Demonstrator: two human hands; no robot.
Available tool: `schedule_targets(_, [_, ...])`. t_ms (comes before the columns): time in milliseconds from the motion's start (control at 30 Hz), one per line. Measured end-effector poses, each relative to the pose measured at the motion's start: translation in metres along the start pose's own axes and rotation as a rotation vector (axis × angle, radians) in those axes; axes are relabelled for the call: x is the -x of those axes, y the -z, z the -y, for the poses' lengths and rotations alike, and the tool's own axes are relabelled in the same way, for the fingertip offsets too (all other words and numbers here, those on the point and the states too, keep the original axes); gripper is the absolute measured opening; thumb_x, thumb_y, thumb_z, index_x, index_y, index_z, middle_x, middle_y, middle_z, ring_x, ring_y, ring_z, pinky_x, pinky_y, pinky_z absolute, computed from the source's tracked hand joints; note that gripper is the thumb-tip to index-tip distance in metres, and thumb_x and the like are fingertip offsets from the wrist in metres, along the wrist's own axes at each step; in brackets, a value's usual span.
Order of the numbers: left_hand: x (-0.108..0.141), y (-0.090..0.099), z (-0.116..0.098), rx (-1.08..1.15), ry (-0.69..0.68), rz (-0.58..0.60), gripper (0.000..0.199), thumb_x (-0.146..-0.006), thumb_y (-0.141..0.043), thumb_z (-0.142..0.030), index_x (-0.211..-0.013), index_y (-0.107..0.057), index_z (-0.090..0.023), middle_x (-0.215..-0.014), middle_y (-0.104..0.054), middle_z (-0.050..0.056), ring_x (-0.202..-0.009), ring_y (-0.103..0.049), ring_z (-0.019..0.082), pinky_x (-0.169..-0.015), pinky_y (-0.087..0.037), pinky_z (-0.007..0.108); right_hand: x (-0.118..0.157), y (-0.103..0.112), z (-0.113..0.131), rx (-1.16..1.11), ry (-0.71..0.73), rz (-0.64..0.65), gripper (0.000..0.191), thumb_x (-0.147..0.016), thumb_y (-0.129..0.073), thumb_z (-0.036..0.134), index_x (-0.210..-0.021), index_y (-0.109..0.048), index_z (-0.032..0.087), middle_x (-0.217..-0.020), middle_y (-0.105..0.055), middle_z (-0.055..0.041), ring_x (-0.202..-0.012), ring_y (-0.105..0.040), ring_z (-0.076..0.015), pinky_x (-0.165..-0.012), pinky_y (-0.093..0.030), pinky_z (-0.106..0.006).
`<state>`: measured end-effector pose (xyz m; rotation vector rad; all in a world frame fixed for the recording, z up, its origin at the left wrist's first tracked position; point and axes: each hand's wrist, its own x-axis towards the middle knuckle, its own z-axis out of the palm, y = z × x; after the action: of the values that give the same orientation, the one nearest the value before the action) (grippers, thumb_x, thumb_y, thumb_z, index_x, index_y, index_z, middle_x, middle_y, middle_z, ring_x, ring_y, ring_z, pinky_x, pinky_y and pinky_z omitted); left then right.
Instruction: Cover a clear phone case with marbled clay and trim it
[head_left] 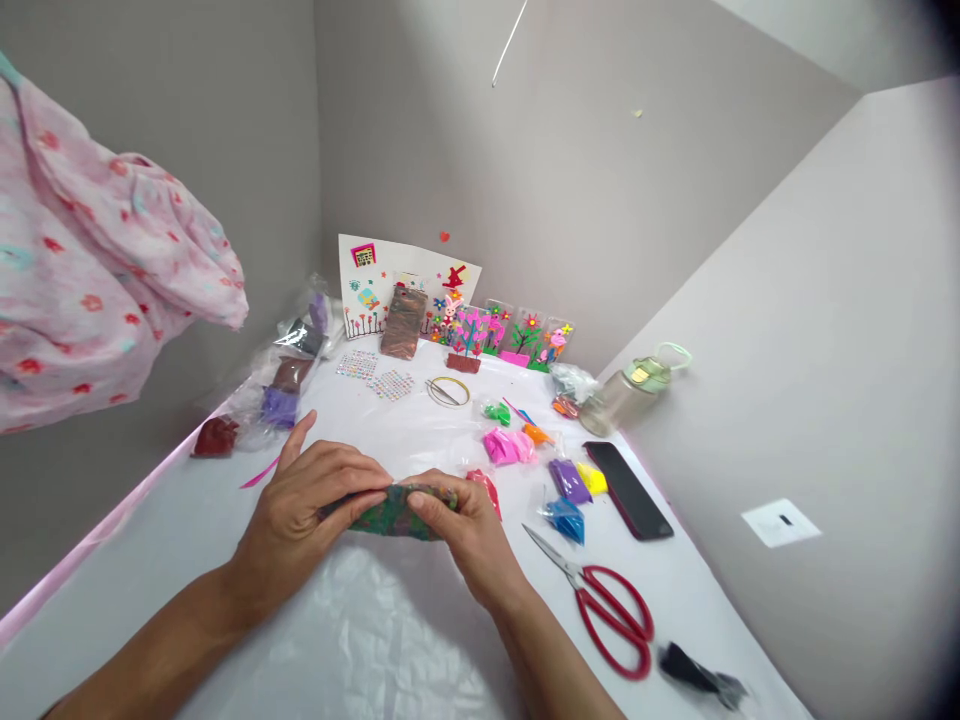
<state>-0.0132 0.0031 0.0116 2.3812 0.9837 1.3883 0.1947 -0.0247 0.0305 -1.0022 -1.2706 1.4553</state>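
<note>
Between both hands, above the white table, is a flat slab [394, 512] with a marbled green, blue and brown surface that looks like clay. My left hand [304, 500] grips its left end, thumb along the near edge and index finger raised apart. At the right end, my right hand [454, 515] pinches it with the thumb on top. The fingers cover both ends and part of the far edge. Just right of my right hand lies a red clay packet [484, 490]. A pink strip [259, 472] lies to the left of my left hand.
Red-handled scissors [600, 600], a black phone [628, 490], a blue clay packet [566, 520] and a bottle [622, 395] line the right. Bagged clay [281, 405] lies along the left edge. Gem sheets [391, 384], a brown marbled slab [404, 322] and a decorated card [356, 290] are farther back.
</note>
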Motion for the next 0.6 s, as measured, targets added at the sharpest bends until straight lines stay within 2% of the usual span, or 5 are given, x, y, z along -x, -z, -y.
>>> schedule_targets(133, [-0.0003,0.0011,-0.0017,-0.097,-0.066,-0.017,0.017,-0.097,-0.065,-0.023,-0.111,-0.068,-0.032,-0.098,-0.078,-0.004,-0.097,-0.07,0.019,-0.127,-0.009,0.062,-0.0007,-0.0003,0.0003,0.016,0.034,0.016,0.021,-0.088,-0.076,0.041,-0.093,-0.083,0.022,-0.085,-0.068,-0.0012,-0.077,-0.057,-0.0132,-0.073,-0.045,-0.024])
schedule_targets(267, [-0.0007,0.0009,-0.0019,-0.177,-0.133,-0.034,0.02,-0.098,-0.062,-0.017,-0.108,-0.07,-0.032,-0.095,-0.079,-0.004,-0.105,-0.068,0.022,-0.125,-0.011,0.066,-0.0009,-0.0003,-0.002,0.031,0.026,0.009,0.021,-0.088,-0.076,0.04,-0.095,-0.083,0.022,-0.086,-0.068,-0.0014,-0.077,-0.058,-0.0134,-0.073,-0.045,-0.025])
schedule_targets(467, [0.0001,-0.0025,-0.0039,-0.076,-0.026,0.039,0.013,-0.099,-0.063,-0.028,-0.111,-0.066,-0.031,-0.099,-0.078,-0.005,-0.105,-0.068,0.02,-0.127,-0.005,0.061,0.0003,-0.0048,-0.0059,0.124,0.082,0.017,0.016,-0.088,-0.074,0.036,-0.093,-0.082,0.022,-0.088,-0.069,-0.0021,-0.082,-0.061,-0.0153,-0.076,-0.047,-0.026])
schedule_targets(600, [0.0012,-0.0027,-0.0049,0.011,0.064,0.055,0.008,-0.1,-0.062,-0.03,-0.103,-0.068,-0.034,-0.094,-0.074,-0.006,-0.097,-0.067,0.018,-0.128,-0.006,0.056,0.0009,-0.0087,-0.006,0.177,0.092,-0.092,0.008,-0.083,-0.077,0.026,-0.089,-0.079,0.022,-0.081,-0.07,0.0001,-0.076,-0.06,-0.0139,-0.071,-0.047,-0.024])
